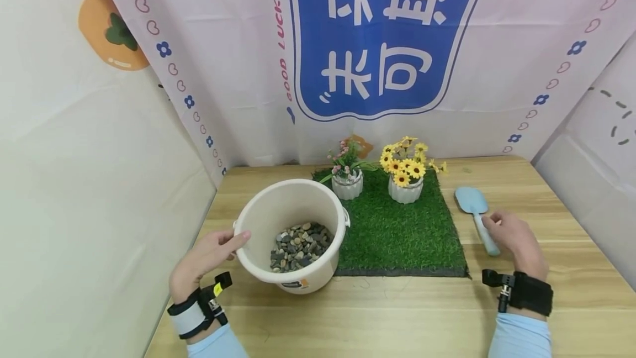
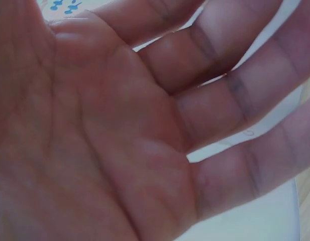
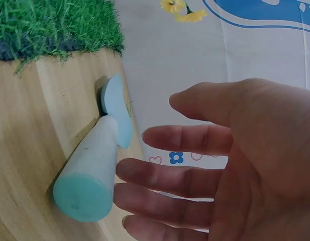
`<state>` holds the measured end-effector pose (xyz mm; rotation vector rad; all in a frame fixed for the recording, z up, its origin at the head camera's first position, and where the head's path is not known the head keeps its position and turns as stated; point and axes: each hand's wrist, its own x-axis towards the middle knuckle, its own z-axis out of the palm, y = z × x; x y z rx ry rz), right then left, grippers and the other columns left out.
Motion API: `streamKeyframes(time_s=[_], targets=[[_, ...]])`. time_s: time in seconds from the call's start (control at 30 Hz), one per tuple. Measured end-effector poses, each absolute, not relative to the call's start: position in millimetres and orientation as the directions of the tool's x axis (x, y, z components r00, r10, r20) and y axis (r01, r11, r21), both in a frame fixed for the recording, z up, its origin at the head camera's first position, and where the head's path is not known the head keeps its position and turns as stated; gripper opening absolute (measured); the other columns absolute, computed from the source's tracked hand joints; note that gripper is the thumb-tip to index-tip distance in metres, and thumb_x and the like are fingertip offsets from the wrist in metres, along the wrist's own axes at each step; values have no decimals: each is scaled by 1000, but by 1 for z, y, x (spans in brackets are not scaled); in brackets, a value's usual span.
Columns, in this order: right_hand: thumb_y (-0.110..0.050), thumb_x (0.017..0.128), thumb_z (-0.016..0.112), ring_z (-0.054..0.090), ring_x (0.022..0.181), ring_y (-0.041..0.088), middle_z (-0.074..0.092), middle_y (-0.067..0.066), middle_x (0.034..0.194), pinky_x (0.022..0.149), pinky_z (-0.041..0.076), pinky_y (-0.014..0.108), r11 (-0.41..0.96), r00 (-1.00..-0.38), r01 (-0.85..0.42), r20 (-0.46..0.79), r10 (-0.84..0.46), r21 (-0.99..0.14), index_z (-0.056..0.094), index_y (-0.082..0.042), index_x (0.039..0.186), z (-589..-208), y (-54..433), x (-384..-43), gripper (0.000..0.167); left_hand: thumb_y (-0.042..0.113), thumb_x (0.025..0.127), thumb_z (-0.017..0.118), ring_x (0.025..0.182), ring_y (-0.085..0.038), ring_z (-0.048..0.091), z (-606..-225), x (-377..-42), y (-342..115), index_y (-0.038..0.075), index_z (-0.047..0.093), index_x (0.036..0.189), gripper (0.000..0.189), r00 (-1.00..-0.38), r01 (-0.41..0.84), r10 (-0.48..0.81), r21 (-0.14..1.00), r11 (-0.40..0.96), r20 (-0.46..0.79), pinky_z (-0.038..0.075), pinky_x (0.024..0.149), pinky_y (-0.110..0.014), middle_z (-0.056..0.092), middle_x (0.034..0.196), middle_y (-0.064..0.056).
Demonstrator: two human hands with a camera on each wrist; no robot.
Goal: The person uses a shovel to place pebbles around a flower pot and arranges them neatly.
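Observation:
A white bucket [image 1: 293,198] holds a layer of grey and tan pebbles [image 1: 302,247]. My left hand [image 1: 206,256] is at the left side of its rim, one digit reaching over the edge. In the left wrist view the fingers of the left hand [image 2: 160,110] look long and spread, with white bucket behind them. A light blue trowel [image 1: 481,217] lies on the table at the right. My right hand [image 1: 514,236] hovers beside its handle; in the right wrist view the loosely bent fingers [image 3: 170,175] are near the handle [image 3: 87,165] without curling round it.
Artificial grass matting [image 1: 397,236] lies between the bucket and trowel. At its back stand a white pot of pink flowers [image 1: 347,187] and another of yellow flowers [image 1: 405,191]. Wood-patterned tabletop [image 1: 387,314] runs along the front. Printed cloth [image 1: 258,70] hangs behind.

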<state>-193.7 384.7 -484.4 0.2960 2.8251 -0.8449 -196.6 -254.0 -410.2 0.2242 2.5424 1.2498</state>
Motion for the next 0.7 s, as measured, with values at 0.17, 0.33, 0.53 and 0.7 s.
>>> streamKeyframes(time_s=[0.17, 0.33, 0.53, 0.7], targets=[[-46, 103, 32, 55, 87, 33, 58, 29, 111, 65, 42, 35, 825, -954, 265, -258, 151, -499, 54, 4, 119, -485, 383, -193, 57, 45, 101, 49, 98, -14, 63, -410, -196, -257, 5, 67, 119, 47, -947, 14, 262, 790, 613, -187, 50, 87, -40, 74, 105, -8], [-49, 103, 32, 55, 83, 30, 60, 26, 105, 60, 39, 32, 813, -942, 303, -286, 177, -497, 54, 4, 120, -485, 382, -191, 59, 47, 102, 46, 96, -14, 63, -406, -199, -257, 8, 68, 116, 47, -952, 29, 255, 780, 625, -169, 49, 88, -39, 73, 104, -6], [-50, 103, 35, 54, 81, 30, 60, 26, 103, 59, 39, 33, 822, -939, 311, -285, 191, -477, 52, 5, 121, -484, 381, -193, 61, 51, 101, 44, 97, -18, 62, -406, -204, -258, 8, 69, 115, 51, -963, 10, 213, 766, 643, -167, 47, 89, -38, 72, 105, -6], [-52, 100, 41, 55, 83, 32, 59, 29, 106, 61, 41, 35, 823, -930, 330, -308, 200, -463, 48, 6, 125, -488, 382, -197, 64, 52, 101, 44, 96, -19, 63, -407, -203, -258, 9, 69, 114, 52, -966, 9, 205, 768, 641, -160, 48, 87, -38, 72, 105, -7]])
